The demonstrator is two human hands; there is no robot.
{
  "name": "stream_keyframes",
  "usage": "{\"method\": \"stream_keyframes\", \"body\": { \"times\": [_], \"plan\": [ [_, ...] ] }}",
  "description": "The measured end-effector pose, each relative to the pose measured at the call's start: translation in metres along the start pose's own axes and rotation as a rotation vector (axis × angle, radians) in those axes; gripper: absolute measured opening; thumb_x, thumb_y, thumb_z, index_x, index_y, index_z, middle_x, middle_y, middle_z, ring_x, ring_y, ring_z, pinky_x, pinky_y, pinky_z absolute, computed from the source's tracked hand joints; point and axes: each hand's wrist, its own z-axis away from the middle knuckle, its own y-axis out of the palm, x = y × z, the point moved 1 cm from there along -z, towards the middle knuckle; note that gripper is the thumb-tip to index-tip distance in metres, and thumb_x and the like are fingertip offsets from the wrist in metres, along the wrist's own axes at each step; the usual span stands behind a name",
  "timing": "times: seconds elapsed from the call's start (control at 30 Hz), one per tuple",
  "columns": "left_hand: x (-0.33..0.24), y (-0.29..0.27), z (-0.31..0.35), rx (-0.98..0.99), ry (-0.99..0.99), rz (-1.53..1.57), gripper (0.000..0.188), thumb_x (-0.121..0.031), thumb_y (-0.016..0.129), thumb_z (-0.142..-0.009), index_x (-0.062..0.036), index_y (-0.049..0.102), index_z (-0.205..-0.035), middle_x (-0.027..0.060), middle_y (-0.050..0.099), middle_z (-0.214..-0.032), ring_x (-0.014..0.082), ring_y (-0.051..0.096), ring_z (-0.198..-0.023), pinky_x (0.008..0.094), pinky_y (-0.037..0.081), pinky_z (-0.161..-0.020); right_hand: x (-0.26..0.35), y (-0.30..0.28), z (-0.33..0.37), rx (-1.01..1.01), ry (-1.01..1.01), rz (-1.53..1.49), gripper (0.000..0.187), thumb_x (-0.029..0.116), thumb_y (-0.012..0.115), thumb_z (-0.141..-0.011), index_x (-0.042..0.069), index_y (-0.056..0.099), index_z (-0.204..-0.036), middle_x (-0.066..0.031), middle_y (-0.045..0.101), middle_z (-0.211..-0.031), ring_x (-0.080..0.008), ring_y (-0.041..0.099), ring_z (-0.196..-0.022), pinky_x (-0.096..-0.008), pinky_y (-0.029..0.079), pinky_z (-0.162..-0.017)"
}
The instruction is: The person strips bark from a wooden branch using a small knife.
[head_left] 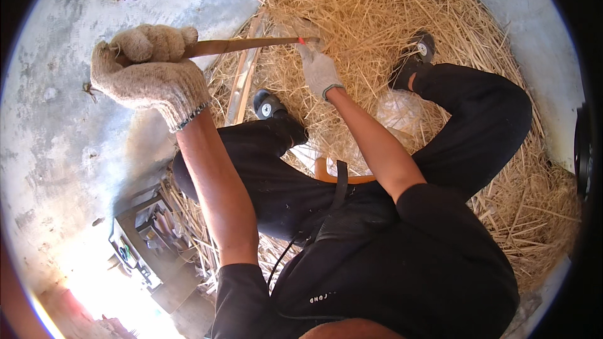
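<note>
A long, flat brown strip (245,44), wood-like and narrowing toward its far end, stretches nearly level between my two hands. My left hand (151,66), in a beige knitted glove, is closed in a fist round its thicker end. My right hand (321,72), in a paler knitted glove, grips the thin end with its fingers closed, next to a small red band (301,41). The glove partly hides that tip, and my left fist hides the other end. Loose straw (364,6) lies beneath and beyond the strip.
A pale, stained wall (56,119) rises close on the left, and another wall (534,31) on the right. A wooden plank (242,88) lies by my shoe (269,105). Crumpled clear plastic (399,110) and an orange-yellow seat edge (352,179) show between my legs. A shelf (141,238) holds clutter.
</note>
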Motion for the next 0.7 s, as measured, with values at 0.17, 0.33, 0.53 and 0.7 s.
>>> {"method": "stream_keyframes", "body": {
  "times": [0.17,0.33,0.53,0.7],
  "plan": [
    [-0.009,-0.014,-0.002,0.089,0.009,-0.028,0.037,-0.031,0.039,-0.083,-0.0184,0.028,-0.049,-0.0021,0.018,-0.047,0.0131,0.015,-0.043,0.0348,0.017,-0.049,-0.048,0.016,-0.043,0.103,0.129,0.24,0.083,0.065,0.023,-0.101,-0.002,0.072,-0.102,-0.0303,0.07,-0.093,-0.0439,0.07,-0.09,-0.0515,0.054,-0.08],
    [-0.006,0.006,-0.001,-0.113,-0.008,-0.007,0.039,-0.032,0.04,-0.084,-0.0189,0.027,-0.049,-0.0027,0.017,-0.047,0.013,0.013,-0.043,0.0343,0.015,-0.048,-0.069,0.033,-0.058,-0.045,0.138,0.3,0.079,0.062,0.024,-0.102,-0.002,0.072,-0.103,-0.0273,0.071,-0.092,-0.0432,0.07,-0.09,-0.0504,0.055,-0.077],
    [-0.01,0.006,0.003,0.012,-0.06,0.027,0.045,-0.034,0.043,-0.087,-0.0181,0.024,-0.049,-0.0029,0.015,-0.046,0.0131,0.01,-0.043,0.0332,0.012,-0.047,-0.056,0.008,-0.042,0.059,0.352,0.143,0.074,0.06,0.03,-0.102,-0.002,0.07,-0.101,-0.0273,0.07,-0.099,-0.042,0.067,-0.098,-0.0507,0.05,-0.086],
    [-0.003,-0.004,-0.006,0.393,-0.105,0.085,0.049,-0.037,0.044,-0.089,-0.0169,0.022,-0.05,-0.0029,0.018,-0.046,0.013,0.012,-0.044,0.0319,0.011,-0.048,-0.013,-0.024,-0.012,-0.181,0.022,-0.163,0.072,0.062,0.033,-0.102,-0.002,0.067,-0.096,-0.0226,0.067,-0.086,-0.0374,0.065,-0.084,-0.0467,0.049,-0.078]
  ]
}}
